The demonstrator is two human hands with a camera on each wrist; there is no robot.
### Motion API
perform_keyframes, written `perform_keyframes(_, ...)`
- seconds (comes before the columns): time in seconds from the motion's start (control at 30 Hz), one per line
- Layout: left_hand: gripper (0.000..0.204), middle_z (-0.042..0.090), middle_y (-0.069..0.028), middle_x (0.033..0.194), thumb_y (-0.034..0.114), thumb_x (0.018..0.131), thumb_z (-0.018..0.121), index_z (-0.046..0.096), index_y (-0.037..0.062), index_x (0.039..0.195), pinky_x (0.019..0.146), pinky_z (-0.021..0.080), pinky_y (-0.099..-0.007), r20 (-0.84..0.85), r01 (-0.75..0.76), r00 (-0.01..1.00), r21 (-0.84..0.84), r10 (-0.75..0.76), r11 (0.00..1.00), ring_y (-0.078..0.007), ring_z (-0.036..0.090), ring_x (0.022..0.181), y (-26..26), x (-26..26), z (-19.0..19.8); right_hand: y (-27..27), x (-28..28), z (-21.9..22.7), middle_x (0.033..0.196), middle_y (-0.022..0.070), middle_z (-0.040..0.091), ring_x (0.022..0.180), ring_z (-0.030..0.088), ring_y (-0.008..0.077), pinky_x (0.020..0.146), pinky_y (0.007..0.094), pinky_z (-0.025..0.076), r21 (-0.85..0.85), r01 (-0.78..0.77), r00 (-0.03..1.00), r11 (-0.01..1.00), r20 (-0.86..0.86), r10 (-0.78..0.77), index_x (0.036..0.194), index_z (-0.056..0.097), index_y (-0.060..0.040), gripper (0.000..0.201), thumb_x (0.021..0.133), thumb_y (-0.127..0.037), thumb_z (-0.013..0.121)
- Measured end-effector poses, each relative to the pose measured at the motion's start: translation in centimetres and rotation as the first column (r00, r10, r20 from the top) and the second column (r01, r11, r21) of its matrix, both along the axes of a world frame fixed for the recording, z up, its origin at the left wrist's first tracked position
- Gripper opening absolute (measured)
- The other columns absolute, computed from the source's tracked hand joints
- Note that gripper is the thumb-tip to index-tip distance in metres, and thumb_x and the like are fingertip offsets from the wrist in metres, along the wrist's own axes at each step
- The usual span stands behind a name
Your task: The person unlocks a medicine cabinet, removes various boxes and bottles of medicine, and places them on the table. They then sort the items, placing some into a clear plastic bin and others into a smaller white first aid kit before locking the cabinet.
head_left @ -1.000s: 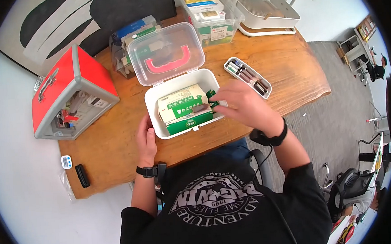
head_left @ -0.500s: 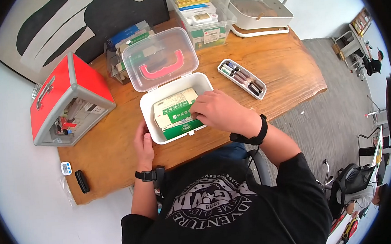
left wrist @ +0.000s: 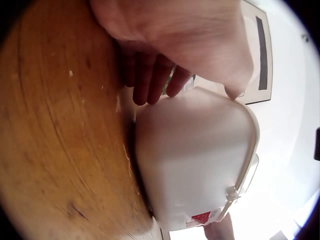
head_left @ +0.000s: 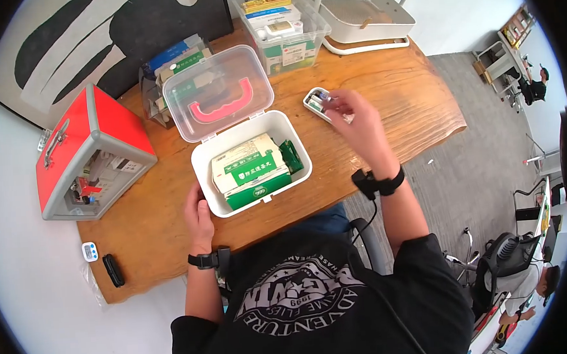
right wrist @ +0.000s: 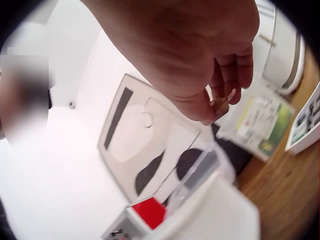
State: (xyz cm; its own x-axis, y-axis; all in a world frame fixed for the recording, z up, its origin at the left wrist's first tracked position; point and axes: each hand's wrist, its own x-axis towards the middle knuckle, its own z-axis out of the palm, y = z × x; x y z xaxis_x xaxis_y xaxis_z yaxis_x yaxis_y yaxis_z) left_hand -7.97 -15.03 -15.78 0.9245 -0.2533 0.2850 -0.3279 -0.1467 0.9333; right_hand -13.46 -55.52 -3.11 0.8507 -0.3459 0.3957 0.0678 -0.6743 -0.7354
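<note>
A white box (head_left: 251, 185) stands with its clear lid (head_left: 219, 83) raised; green-and-cream cartons (head_left: 249, 169) and dark green packets (head_left: 290, 156) lie inside. At its near left side rests my left hand (head_left: 199, 227), fingers extended against the wall, also seen in the left wrist view (left wrist: 175, 45). My right hand (head_left: 365, 130) is over the small white tray (head_left: 315, 112), covering much of its contents. Thumb and fingertips are close together in the right wrist view, where the hand (right wrist: 195, 60) shows a small brownish patch between them; whether it holds something is unclear.
A red and grey case (head_left: 121, 122) stands left. Behind are a clear bin of boxes (head_left: 295, 56), another clear container (head_left: 156, 107) and a white rack (head_left: 368, 26). A small white timer (head_left: 90, 252) and a black case (head_left: 113, 270) lie at the left edge.
My right hand has moved out of the white box, right and upward to the small tray, uncovering the green packets. My left hand has stayed beside the box. The head view has shifted slightly.
</note>
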Motion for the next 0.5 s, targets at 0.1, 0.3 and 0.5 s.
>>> perform_keyframes(0.1, 0.067, 0.07, -0.0139, 0.123, 0.049, 0.109, 0.053, 0.056, -0.009, 0.143, 0.098, 0.052, -0.0357, 0.008, -0.001, 1.0, -0.002, 0.001, 1.0, -0.0219, 0.067, 0.112, 0.0, 0.2, -0.2, -5.0, -0.8, -3.9, 0.1, 0.0154, 0.075, 0.086, 0.072, 0.027, 0.078, 0.037, 0.057, -0.074, 0.21, 0.971, 0.975, -0.099, -0.217, 0.11, 0.068, -0.0008, 0.022, 0.092, -0.011, 0.077)
perform_keyframes(0.3, 0.066, 0.07, -0.0136, 0.121, 0.049, 0.108, 0.053, 0.057, -0.0088, 0.141, 0.097, 0.052, -0.0356, 0.002, -0.007, 1.0, 0.021, 0.007, 1.0, -0.0215, 0.067, 0.11, 0.0, 0.0, 0.3, -5.6, -1.0, -5.5, 0.094, 0.0161, 0.073, 0.084, 0.07, 0.0314, 0.077, 0.0407, 0.056, -0.056, 0.245, 0.967, 0.968, -0.058, -0.248, 0.101, 0.069, -0.0017, 0.018, 0.091, -0.014, 0.078)
perform_keyframes(0.5, 0.065, 0.07, -0.0137, 0.122, 0.047, 0.108, 0.055, 0.058, -0.0089, 0.141, 0.097, 0.052, -0.0356, 0.011, 0.006, 1.0, 0.007, -0.006, 1.0, -0.0214, 0.067, 0.11, 0.0, 0.0, 0.6, -6.3, -0.1, -7.6, 0.097, 0.0166, 0.073, 0.09, 0.067, 0.0373, 0.082, 0.0453, 0.055, -0.296, 0.189, 0.974, 0.937, -0.068, -0.218, 0.097, 0.071, -0.0024, 0.018, 0.089, -0.016, 0.08)
